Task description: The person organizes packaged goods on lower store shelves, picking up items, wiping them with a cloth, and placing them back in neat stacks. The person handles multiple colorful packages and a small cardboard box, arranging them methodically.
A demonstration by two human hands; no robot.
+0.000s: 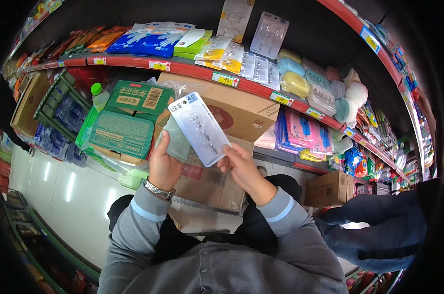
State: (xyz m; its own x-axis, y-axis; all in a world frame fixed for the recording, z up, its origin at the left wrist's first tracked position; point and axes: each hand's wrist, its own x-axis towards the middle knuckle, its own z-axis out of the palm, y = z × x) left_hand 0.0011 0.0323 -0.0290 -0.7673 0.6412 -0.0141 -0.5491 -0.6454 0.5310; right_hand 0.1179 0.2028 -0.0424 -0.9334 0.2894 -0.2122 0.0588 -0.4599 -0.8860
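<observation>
Top: you wear a grey knit cardigan-style top with dark round buttons (201, 269) down the front.
Sleeves: each grey sleeve has a pale blue band above its ribbed cuff, one just below your left hand (164, 166) and one just below your right hand (245, 169).
Wrist: a silver metal link-band wristwatch (159, 190) sits just above the left cuff.
Legs: dark trousers (261, 225) show just beyond the buttons.
</observation>
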